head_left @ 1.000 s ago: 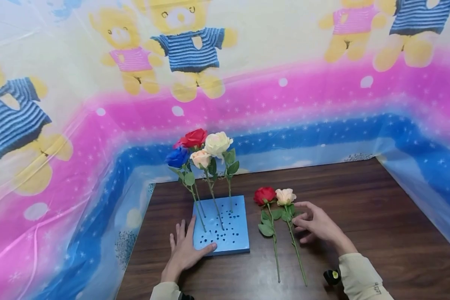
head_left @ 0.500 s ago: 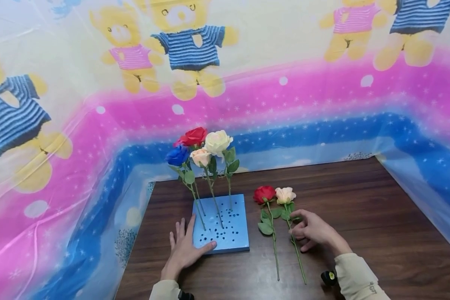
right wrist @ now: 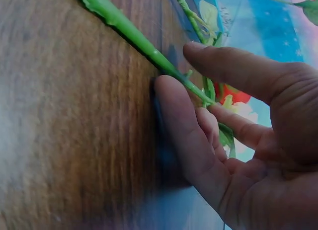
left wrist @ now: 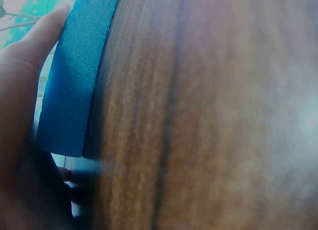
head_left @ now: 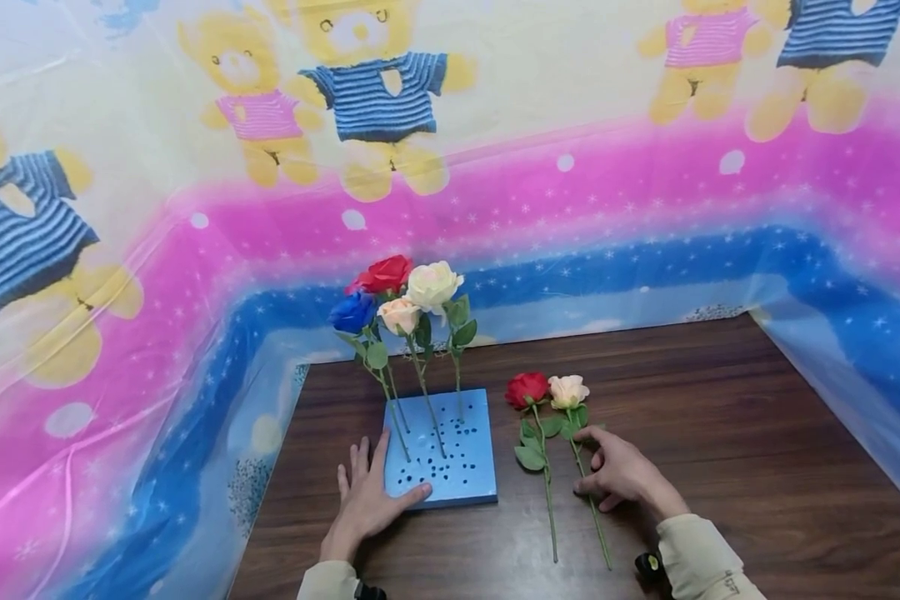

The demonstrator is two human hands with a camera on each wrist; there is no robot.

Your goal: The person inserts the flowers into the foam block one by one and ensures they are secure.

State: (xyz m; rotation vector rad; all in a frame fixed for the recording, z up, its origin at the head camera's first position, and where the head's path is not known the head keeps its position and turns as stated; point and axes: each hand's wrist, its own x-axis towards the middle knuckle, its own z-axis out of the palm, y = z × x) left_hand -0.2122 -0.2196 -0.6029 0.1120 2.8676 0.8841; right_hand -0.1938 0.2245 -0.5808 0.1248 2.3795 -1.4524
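clearly the weak point is the right hand (head_left: pixel 621 471), whose fingers (right wrist: pixel 185 125) curl around the thin green stem of the peach rose (head_left: pixel 568 390) without yet closing firmly on it; in the right wrist view the stem runs between thumb and forefinger while still lying on the wood. that rose lies flat to the right of the blue foam block (head_left: pixel 442 450), just beside a red rose (head_left: pixel 527 388) whose leaves overlap it. lifting carelessly could snag those leaves and drag the red rose along, and a loose pinch on so slim a stem could let the bloom swing or slip.

the left hand (head_left: pixel 366 500) lies flat with straight fingers, spread against the block's near left corner, the thumb along its front edge. should that hand ease off, the light foam could slide or tip when a stem is pushed in, and the four roses (head_left: pixel 397 296) standing in the block's far left part, already leaning, could topple. many pierced holes crowd the block's middle, so a stem set in a widened hole may sit slack.

the block rests on a dark wood-grain tabletop (head_left: pixel 720 433), smooth enough to let foam skid. behind and to both sides of the block hangs a plastic sheet (head_left: pixel 570 192) printed with teddy bears and pink and blue bands.
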